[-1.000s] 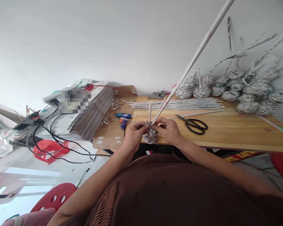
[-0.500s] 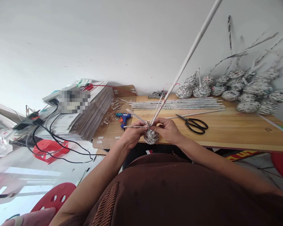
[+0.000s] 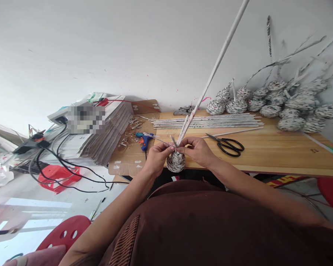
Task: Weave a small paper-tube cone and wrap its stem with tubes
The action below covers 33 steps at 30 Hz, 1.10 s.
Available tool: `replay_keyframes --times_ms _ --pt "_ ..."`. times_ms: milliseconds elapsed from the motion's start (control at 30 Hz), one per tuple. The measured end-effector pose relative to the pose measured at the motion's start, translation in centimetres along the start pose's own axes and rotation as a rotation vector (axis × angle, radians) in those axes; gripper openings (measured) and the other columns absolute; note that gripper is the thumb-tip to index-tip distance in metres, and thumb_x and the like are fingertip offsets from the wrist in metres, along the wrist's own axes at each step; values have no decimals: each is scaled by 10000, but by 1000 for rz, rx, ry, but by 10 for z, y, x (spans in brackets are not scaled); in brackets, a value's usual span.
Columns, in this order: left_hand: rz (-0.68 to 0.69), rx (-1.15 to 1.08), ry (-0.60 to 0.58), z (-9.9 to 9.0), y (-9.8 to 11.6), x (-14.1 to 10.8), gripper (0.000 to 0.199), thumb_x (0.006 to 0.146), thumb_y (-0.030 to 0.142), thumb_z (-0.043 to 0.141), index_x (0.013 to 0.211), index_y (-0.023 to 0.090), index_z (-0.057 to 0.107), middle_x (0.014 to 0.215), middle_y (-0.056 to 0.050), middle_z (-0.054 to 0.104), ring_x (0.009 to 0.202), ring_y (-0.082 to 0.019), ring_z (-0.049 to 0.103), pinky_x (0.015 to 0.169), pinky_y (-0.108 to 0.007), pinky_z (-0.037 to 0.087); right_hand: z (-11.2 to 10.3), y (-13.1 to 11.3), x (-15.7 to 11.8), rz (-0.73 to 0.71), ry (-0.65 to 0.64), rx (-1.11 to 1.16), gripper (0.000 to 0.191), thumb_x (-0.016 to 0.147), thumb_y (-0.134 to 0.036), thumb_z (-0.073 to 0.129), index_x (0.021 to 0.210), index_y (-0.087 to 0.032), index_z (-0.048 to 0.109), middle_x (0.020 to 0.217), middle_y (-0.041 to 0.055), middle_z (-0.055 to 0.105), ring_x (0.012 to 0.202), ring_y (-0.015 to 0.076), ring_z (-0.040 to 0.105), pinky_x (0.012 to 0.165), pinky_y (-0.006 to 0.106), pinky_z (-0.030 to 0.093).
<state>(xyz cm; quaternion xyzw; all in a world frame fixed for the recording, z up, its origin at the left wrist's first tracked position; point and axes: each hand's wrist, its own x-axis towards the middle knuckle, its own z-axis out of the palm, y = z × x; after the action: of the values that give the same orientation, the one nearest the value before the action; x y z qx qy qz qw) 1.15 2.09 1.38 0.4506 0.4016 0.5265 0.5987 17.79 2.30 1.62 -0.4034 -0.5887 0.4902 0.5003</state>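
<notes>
A small round woven newspaper piece (image 3: 175, 162) hangs at the table's front edge, with rolled paper tubes sticking up from its neck. My left hand (image 3: 158, 157) is closed at the left of the neck, thumb and fingers pinching a thin paper tube that points left. On the other side my right hand (image 3: 197, 150) is closed too, pinching the base of the upright tubes. One long white paper tube (image 3: 220, 55) rises from there to the upper right. The exact grip at the fingertips is partly hidden.
Black-handled scissors (image 3: 229, 146) lie right of my hands, behind them a row of paper tubes (image 3: 208, 122). A blue glue gun (image 3: 145, 140) rests at left, near stacked paper (image 3: 108, 136). Woven gourd shapes (image 3: 235, 106) stand along the wall at right.
The thin tube at my left hand has swung from level to slanting up leftward. The woven piece has tipped slightly and shifted a little left and down; the long tube moved left with it.
</notes>
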Motion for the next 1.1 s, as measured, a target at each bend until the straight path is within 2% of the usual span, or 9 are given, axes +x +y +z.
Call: replay_keyframes --times_ms 167,333,500,633,867,1000,1100 --pt "100 112 35 6 10 -11 237 629 345 841 698 151 724 659 -9 668 573 -96 544 585 -233 440 -1 -4 1 -24 36 -45 272 619 -397 830 684 -168 698 693 16 699 615 139 606 564 248 489" --pt "73 108 28 11 14 -20 239 638 305 848 811 160 770 785 -47 741 706 -142 645 705 -258 510 0 -3 2 -69 82 -119 237 657 -386 803 709 -173 714 692 11 705 574 127 588 525 237 462" --pt "79 125 145 17 7 -16 243 602 336 868 718 147 768 680 -41 718 594 -121 605 580 -236 501 6 -6 -1 -85 171 -176 238 670 -400 790 719 -175 731 683 20 718 533 116 570 493 233 439" --pt "106 34 197 19 1 -14 230 605 329 865 697 152 752 665 -21 700 582 -104 591 571 -224 510 7 -8 -2 -107 205 -201 219 682 -390 785 706 -180 729 699 34 735 596 142 624 551 251 476" --pt "140 8 200 21 -2 -12 244 629 339 846 743 151 741 734 -27 719 624 -110 614 602 -231 534 7 -6 -1 -145 215 -264 128 724 -307 750 760 -185 756 764 46 766 679 175 684 592 262 509" --pt "200 82 216 20 -5 -7 256 653 357 824 770 143 748 706 -30 715 594 -114 612 590 -239 535 9 -13 -5 -168 252 -375 116 775 -248 679 804 -181 769 824 52 782 712 188 708 605 265 524" --pt "286 195 196 19 -5 -4 228 691 352 793 777 144 755 744 -48 732 646 -148 649 619 -262 550 10 -22 -10 -134 220 -397 162 806 -242 639 856 -172 775 854 59 785 738 198 720 600 261 535"
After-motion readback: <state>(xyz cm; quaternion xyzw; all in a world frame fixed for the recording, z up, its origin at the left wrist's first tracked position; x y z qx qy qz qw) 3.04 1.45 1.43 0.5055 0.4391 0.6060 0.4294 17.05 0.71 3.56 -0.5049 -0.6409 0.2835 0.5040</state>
